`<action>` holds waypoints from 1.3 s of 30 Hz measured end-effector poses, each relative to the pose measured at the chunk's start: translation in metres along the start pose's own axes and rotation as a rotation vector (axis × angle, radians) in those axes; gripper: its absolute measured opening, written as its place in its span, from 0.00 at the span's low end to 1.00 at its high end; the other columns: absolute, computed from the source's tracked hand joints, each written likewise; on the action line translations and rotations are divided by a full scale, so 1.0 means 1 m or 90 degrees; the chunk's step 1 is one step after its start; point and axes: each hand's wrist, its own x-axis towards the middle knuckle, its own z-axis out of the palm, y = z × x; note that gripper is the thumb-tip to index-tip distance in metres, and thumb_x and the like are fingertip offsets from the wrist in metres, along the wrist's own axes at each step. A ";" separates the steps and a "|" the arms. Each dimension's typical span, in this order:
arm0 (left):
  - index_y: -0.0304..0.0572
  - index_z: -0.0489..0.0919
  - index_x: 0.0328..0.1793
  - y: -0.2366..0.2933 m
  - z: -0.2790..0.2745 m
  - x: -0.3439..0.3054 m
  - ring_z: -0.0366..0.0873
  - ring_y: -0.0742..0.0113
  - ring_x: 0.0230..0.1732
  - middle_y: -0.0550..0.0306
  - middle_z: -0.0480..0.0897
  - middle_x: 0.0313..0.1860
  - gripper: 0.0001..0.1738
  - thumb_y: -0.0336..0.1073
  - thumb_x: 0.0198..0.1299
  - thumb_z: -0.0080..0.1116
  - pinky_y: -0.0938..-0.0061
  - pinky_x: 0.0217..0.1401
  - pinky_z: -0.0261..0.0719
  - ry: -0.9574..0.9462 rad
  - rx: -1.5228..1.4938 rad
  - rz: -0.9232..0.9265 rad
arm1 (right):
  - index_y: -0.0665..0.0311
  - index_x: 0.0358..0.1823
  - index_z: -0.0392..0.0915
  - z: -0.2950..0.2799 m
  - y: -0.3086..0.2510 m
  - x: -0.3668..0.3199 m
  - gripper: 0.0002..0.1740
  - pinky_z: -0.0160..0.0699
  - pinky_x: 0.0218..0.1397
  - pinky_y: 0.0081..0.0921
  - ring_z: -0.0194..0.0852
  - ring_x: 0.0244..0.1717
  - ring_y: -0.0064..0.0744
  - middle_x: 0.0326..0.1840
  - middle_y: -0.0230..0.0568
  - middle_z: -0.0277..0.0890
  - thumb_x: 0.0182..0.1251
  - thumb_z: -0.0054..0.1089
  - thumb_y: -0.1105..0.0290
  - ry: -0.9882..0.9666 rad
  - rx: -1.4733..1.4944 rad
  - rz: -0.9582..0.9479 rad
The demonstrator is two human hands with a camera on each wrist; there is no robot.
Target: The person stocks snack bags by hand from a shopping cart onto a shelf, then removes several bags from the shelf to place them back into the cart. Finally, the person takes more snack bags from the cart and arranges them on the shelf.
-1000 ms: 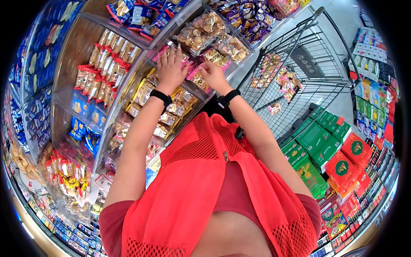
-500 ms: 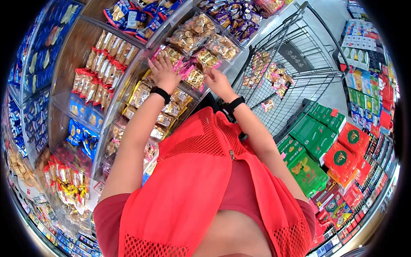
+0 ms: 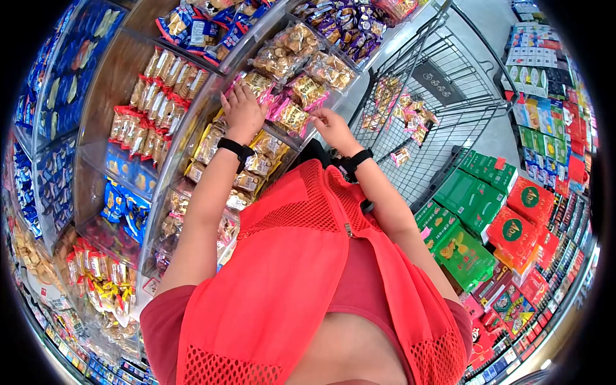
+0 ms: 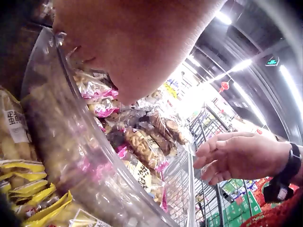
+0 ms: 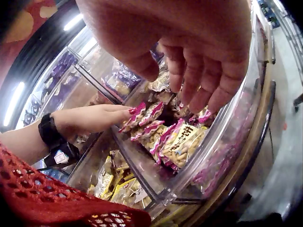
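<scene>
Pink-edged snack packets [image 3: 290, 116] lie in a clear bin, and more of them [image 5: 182, 144] show in the right wrist view. The left hand [image 3: 244, 113] rests at the bin's left side, its fingers on or beside a pink-edged packet [image 3: 258, 85]; in the right wrist view that hand [image 5: 94, 117] reaches flat to the packets' edge. Over the bin's right side hangs the right hand [image 3: 335, 131], fingers relaxed and slightly bent, holding nothing, near the packets; the left wrist view shows this hand [image 4: 236, 158] too. The left fingertips are mostly hidden in the left wrist view.
A wire shopping cart [image 3: 443, 122] with several packets inside stands right of the bins. Green boxes [image 3: 471, 202] and red boxes [image 3: 513, 224] are stacked below it. Bins of yellow-edged packets [image 3: 266, 154], purple packets [image 3: 346, 24] and red-ended packets [image 3: 154, 96] surround the hands.
The right hand has drawn back from the packets toward the right and its fingers have loosened. The left hand has shifted slightly left from the packets' middle. The cart appears further left in view.
</scene>
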 end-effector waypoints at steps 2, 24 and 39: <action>0.26 0.59 0.74 -0.001 -0.008 -0.003 0.56 0.40 0.75 0.33 0.61 0.74 0.44 0.56 0.63 0.52 0.42 0.79 0.38 0.002 -0.014 0.005 | 0.68 0.48 0.78 -0.002 0.000 -0.002 0.14 0.77 0.46 0.31 0.80 0.40 0.37 0.40 0.47 0.82 0.67 0.58 0.66 -0.016 -0.027 0.013; 0.37 0.75 0.61 0.070 0.000 -0.166 0.76 0.45 0.58 0.41 0.79 0.58 0.26 0.43 0.59 0.59 0.55 0.58 0.74 -0.331 -0.306 0.377 | 0.73 0.60 0.69 -0.224 0.222 -0.189 0.35 0.74 0.59 0.44 0.77 0.53 0.59 0.53 0.66 0.76 0.55 0.64 0.58 0.410 -0.394 0.489; 0.36 0.77 0.58 0.179 0.053 -0.209 0.78 0.44 0.54 0.41 0.81 0.53 0.22 0.37 0.59 0.60 0.58 0.58 0.75 -0.456 -0.310 0.029 | 0.57 0.71 0.54 -0.201 0.462 -0.129 0.55 0.71 0.63 0.48 0.67 0.62 0.62 0.60 0.62 0.70 0.43 0.77 0.50 0.402 -0.359 0.584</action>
